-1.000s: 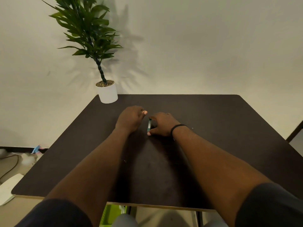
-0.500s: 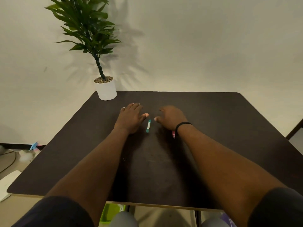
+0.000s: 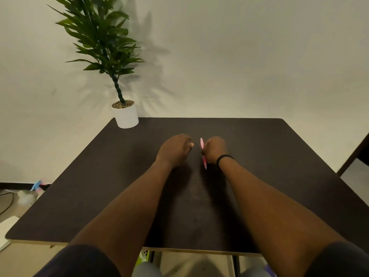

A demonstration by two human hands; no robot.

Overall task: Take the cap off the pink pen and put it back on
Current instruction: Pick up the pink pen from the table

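Soft, warm, rather dim light falls from the front left of the potted plant (image 3: 111, 56), which throws a feathery shadow rightward on the wall (image 3: 259, 56). Forearms shade the dark table (image 3: 279, 156). Wide-angle bending shows at edges; slight softness throughout.

pink pen (image 3: 203, 152) slim, held lengthwise roughly front-to-back above the table (image 3: 279, 156), far end rounded and paler pink, near end tapering to a point, middle hidden in right hand (image 3: 214, 149); cap state unclear
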